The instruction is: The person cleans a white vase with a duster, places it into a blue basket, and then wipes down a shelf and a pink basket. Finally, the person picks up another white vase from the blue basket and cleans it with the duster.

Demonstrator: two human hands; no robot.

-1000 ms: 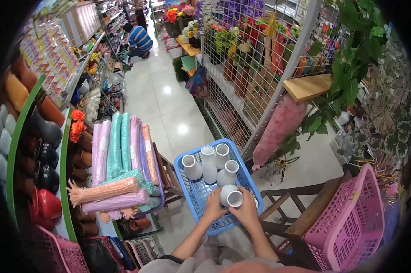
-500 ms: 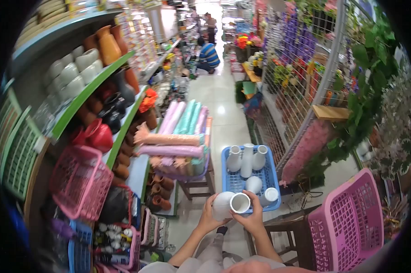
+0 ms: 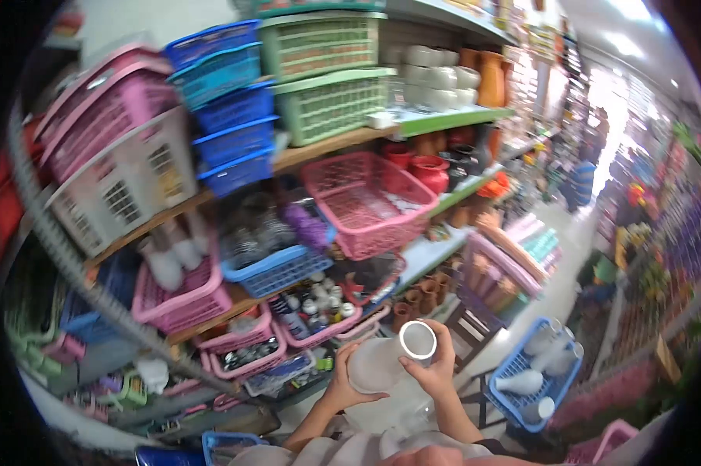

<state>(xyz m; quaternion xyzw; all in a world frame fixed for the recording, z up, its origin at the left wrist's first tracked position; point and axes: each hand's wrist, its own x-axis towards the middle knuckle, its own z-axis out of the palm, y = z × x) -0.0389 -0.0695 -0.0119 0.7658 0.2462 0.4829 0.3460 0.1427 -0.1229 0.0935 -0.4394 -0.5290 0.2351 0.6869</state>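
My left hand (image 3: 347, 388) is wrapped round a white vase (image 3: 372, 366) with a wide body. My right hand (image 3: 436, 366) grips a second white vase (image 3: 417, 342), its round mouth facing up toward me. The two vases are side by side in front of my body and overlap in view, so their lower parts are partly hidden. To the right, a blue plastic basket (image 3: 496, 386) on a stool contains several more white vases (image 3: 521, 381), some lying down.
Shelving on the left carries a large pink basket (image 3: 370, 233), a light-blue basket (image 3: 276, 276), stacked blue baskets (image 3: 234, 147) and a pink basket (image 3: 181, 311) with white vases. Wrapped rolls (image 3: 506, 256) lie ahead. An aisle (image 3: 564, 256) runs to the far right, with people in it.
My view has swung left toward the shelves, so the blue basket of vases now sits farther right. Both hands still hold the white vases.
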